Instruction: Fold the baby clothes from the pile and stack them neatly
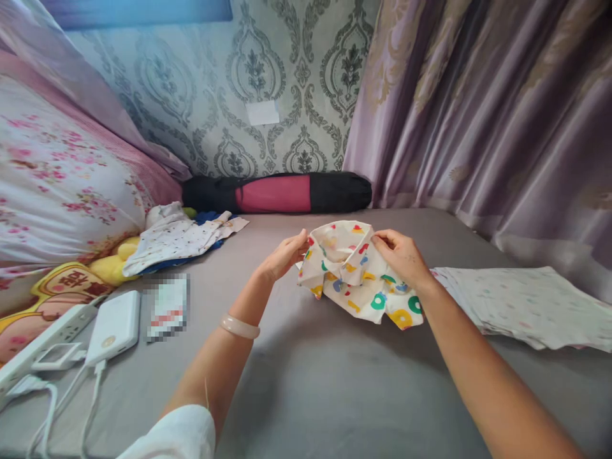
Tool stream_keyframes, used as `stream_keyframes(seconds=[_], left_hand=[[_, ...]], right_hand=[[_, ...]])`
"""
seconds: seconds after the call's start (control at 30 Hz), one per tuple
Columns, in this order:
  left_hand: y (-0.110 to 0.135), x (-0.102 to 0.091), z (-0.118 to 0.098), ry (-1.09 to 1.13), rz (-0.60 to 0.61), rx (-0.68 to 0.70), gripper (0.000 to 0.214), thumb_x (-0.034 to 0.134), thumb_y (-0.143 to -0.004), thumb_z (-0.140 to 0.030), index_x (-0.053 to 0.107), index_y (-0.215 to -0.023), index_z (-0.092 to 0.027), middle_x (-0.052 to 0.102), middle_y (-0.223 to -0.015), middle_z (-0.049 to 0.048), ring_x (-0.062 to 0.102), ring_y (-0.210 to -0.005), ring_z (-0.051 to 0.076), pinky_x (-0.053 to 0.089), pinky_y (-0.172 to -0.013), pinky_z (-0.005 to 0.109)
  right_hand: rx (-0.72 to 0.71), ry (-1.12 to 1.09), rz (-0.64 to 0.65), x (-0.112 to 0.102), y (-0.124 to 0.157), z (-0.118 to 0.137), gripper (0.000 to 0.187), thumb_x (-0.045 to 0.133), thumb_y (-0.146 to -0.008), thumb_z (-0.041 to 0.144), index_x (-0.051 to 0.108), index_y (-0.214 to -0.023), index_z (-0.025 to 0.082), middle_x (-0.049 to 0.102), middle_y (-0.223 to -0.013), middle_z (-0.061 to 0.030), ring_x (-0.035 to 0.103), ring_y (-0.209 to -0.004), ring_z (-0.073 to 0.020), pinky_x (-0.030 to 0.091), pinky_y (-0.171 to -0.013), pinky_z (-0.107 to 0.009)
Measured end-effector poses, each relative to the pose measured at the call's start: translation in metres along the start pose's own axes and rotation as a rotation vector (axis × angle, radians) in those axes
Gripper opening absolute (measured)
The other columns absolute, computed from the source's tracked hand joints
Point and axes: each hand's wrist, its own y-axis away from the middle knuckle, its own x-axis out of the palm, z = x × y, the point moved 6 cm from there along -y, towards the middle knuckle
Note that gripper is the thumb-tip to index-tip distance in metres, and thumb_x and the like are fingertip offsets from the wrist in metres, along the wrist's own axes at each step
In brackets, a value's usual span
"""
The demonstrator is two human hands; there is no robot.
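A small white child's shirt [356, 290] with a colourful print hangs bunched between my hands, its round top opening facing me and its lower part close to the grey sheet. My left hand [283, 255] is at the left edge of that opening, fingers closed on the cloth. On the opposite side, my right hand [400, 254] pinches the fabric at the right edge between thumb and fingers. The right fingertips are partly hidden by the hand itself. A pale bangle [240, 327] circles my left wrist.
Flat folded light cloths [535, 306] lie on the right. Clothes [176, 239] are heaped at the left, near a power strip [52, 335], a white power bank [113, 326] with cables and a blurred packet [167, 307]. A black-and-red roll bag [275, 193] lies along the wall.
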Motion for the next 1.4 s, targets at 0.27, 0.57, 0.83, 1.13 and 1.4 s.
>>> stream_keyframes(seconds=[0.27,0.57,0.83,1.13,1.4], left_hand=[[0.007,0.016,0.0,-0.039,-0.014,0.062,0.043,0.081,-0.069,-0.041,0.071,-0.102,-0.016,0.072,-0.103,0.0086,0.066,-0.089,0.019,0.05,-0.082,0.03],[0.004,0.002,-0.02,-0.14,-0.419,0.137,0.03,0.071,-0.066,-0.04,0.064,-0.081,-0.015,0.065,-0.067,0.0,0.057,-0.056,0.012,0.044,-0.052,0.021],[0.028,0.003,-0.094,-0.379,-0.233,0.365,0.031,0.072,-0.072,-0.044,0.067,-0.086,-0.016,0.065,-0.072,-0.0003,0.058,-0.061,0.011,0.047,-0.055,0.02],[0.067,0.015,-0.182,-0.775,0.038,0.23,0.029,0.077,-0.07,-0.043,0.073,-0.084,-0.018,0.071,-0.077,0.0047,0.066,-0.067,0.018,0.056,-0.058,0.029],[0.069,0.01,-0.279,-1.07,-0.566,0.682,0.019,0.072,-0.07,-0.032,0.069,-0.076,-0.015,0.061,-0.064,0.0,0.055,-0.061,0.012,0.05,-0.061,0.025]], right_hand=[[0.09,-0.086,-0.143,-0.02,0.003,-0.018,0.034,0.063,-0.079,0.051,0.069,-0.09,0.019,0.072,-0.084,-0.0059,0.066,-0.076,-0.0209,0.052,-0.066,-0.031],[0.011,-0.002,-0.088,-0.034,0.004,0.018,0.034,0.059,-0.084,0.051,0.067,-0.087,0.018,0.07,-0.077,-0.0036,0.063,-0.069,-0.0177,0.048,-0.06,-0.027],[0.007,0.146,0.328,-0.05,0.001,0.06,0.036,0.059,-0.082,0.053,0.071,-0.092,0.02,0.073,-0.086,-0.0041,0.066,-0.075,-0.019,0.051,-0.061,-0.027],[-0.153,0.419,0.298,-0.092,-0.018,0.136,0.032,0.054,-0.087,0.05,0.068,-0.093,0.022,0.07,-0.077,-0.0021,0.063,-0.067,-0.0178,0.047,-0.055,-0.026],[-0.316,0.542,0.126,-0.117,-0.061,0.206,0.024,0.053,-0.087,0.048,0.069,-0.091,0.031,0.073,-0.092,-0.004,0.065,-0.081,-0.0268,0.05,-0.066,-0.039]])
